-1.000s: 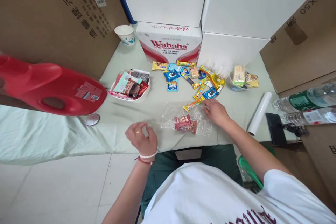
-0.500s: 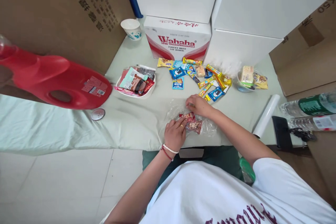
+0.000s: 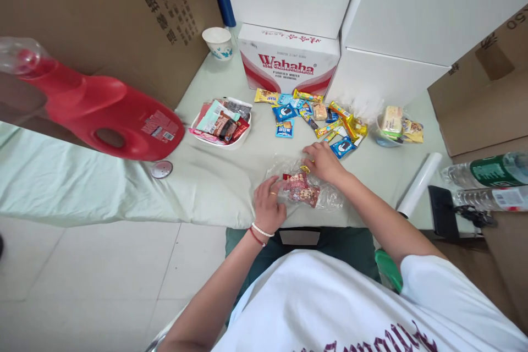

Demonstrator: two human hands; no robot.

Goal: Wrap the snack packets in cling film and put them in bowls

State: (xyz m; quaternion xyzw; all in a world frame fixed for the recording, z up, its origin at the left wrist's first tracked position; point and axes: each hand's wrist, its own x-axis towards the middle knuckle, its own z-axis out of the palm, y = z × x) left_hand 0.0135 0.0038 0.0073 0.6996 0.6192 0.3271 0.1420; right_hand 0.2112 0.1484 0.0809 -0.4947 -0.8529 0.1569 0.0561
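Note:
A clear plastic bag (image 3: 325, 196) lies on the pale green tablecloth (image 3: 206, 181) in front of me, with red snack packets (image 3: 300, 188) in it. My left hand (image 3: 268, 203) rests at the bag's left edge, fingers curled against the plastic beside the red packets. My right hand (image 3: 322, 160) is at the bag's far side, fingers closed on a small yellow snack (image 3: 305, 168) at the bag's mouth. Just beyond it lies a loose pile of blue and yellow snack packets (image 3: 317, 118).
A white bowl of packets (image 3: 220, 126) sits left of the pile, and a bowl with biscuits (image 3: 391, 124) sits right. A Wahaha box (image 3: 289, 66), paper cup (image 3: 218, 43), red jug (image 3: 94, 113), white roll (image 3: 418, 184), water bottles (image 3: 487, 181) and cardboard boxes surround the table.
My left hand came in from the left to the bag's edge. My right hand drew back from the snack pile to the bag with a yellow snack.

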